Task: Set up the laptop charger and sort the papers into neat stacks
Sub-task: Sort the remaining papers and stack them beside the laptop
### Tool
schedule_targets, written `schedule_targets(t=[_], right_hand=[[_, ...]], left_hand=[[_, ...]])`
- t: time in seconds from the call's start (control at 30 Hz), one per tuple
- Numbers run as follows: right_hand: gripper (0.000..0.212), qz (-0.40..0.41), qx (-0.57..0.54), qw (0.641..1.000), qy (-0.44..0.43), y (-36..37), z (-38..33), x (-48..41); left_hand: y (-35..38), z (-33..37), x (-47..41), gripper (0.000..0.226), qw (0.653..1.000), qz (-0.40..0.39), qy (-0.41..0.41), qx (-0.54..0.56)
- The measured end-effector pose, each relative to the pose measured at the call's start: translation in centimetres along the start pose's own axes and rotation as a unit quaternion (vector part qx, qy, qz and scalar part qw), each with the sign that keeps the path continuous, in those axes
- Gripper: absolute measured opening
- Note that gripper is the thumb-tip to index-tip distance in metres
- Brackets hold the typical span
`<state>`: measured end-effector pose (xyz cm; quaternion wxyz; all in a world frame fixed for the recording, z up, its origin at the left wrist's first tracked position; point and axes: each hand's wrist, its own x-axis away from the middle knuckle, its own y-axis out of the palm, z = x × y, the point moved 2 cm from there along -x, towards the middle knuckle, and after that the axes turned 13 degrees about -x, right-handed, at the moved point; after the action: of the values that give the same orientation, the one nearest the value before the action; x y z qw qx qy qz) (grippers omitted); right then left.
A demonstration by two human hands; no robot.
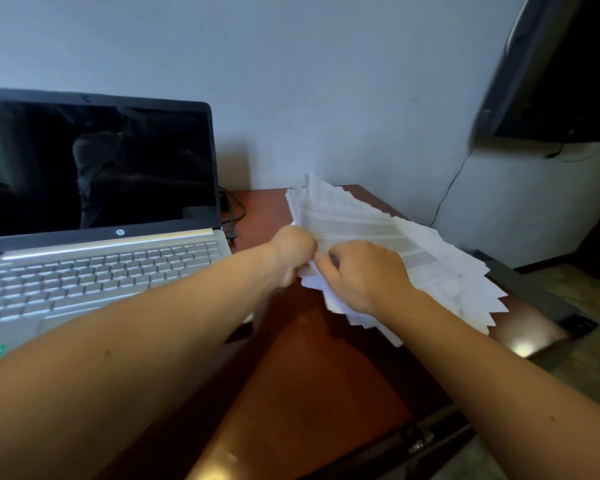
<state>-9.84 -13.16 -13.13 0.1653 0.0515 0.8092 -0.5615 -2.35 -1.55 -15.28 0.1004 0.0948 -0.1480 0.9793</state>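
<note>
White paper, a thick fanned sheaf of printed sheets (378, 230), is held over the far right part of a glossy reddish-brown wooden table (291, 393), its staggered corners spreading toward the table's right edge. The left hand (293, 252) reaches in on an outstretched forearm from the near left, back of the hand upward, fingers curled round the sheaf's near-left edge. The right hand (364, 275) comes in from the near right, palm down on the sheets, fingers bent and gripping the same edge just beside the left hand. On the left of the table stands an open silver laptop (94, 268) with a dark, unlit screen. A black cable (234, 211) lies looped on the table just beyond the laptop's far right corner; whether it is plugged in cannot be told. Behind the table rises a plain pale grey wall (326, 81). A black flat screen (551, 71) is mounted at the upper right, with a thin dark wire (451, 188) trailing down the wall below it. A beige tiled floor (586, 358) shows at the right.
</note>
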Motion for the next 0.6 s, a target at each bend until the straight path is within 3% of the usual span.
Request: schedule_targets(t=[0.23, 0.47, 0.6], right_hand=[[0.041, -0.028, -0.102, 0.988, -0.114, 2.5, -6.7, -2.7], [0.041, -0.102, -0.168, 0.954, -0.226, 7.3, -21.0, -3.6], [0.047, -0.162, -0.169, 0.936, -0.262, 10.3, -28.8, -3.3]], left_hand=[[-13.8, -1.1, 5.3, 0.022, 0.998, 0.007, 0.049, -0.047], [-30.3, -6.0, 13.7, 0.021, 0.988, 0.136, -0.022, -0.064], [-36.7, -10.1, 17.7, 0.026, 0.984, 0.172, -0.039, -0.042]])
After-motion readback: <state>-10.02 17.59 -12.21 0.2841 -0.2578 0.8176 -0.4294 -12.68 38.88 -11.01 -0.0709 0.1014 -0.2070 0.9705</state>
